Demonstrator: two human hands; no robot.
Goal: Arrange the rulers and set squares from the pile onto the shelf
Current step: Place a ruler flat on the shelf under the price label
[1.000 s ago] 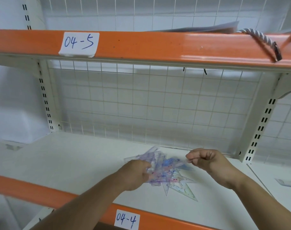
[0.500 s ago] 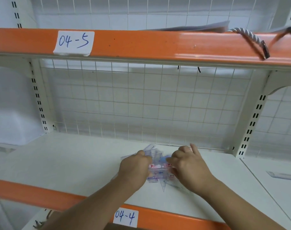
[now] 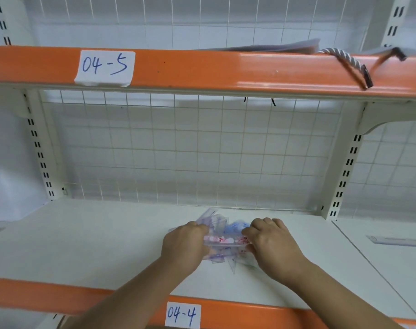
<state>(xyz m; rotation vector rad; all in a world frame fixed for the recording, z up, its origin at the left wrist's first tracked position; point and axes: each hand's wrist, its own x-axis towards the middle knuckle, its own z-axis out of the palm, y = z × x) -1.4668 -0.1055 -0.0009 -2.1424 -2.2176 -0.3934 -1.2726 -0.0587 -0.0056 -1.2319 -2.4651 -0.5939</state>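
Note:
A pile of clear plastic rulers and set squares (image 3: pixel 222 230) with blue and pink print lies on the white shelf (image 3: pixel 95 245) marked 04-4. Between my hands stretches a clear ruler with pink print (image 3: pixel 226 241), lying across the top of the pile. My left hand (image 3: pixel 184 245) grips its left end and my right hand (image 3: pixel 271 243) grips its right end. Both hands cover parts of the pile. Pointed tips of set squares stick out below and behind the hands.
An orange beam (image 3: pixel 226 70) labelled 04-5 runs overhead, with a twisted rope handle (image 3: pixel 347 61) hanging over it. A wire grid (image 3: pixel 190 150) backs the shelf. Another clear ruler (image 3: pixel 397 241) lies on the neighbouring shelf to the right. An upright post (image 3: pixel 342 176) divides the bays.
My right hand came down from a raised pinch onto the pile. Both hands now hold the ends of the pink-printed ruler, slightly further apart than half a second ago.

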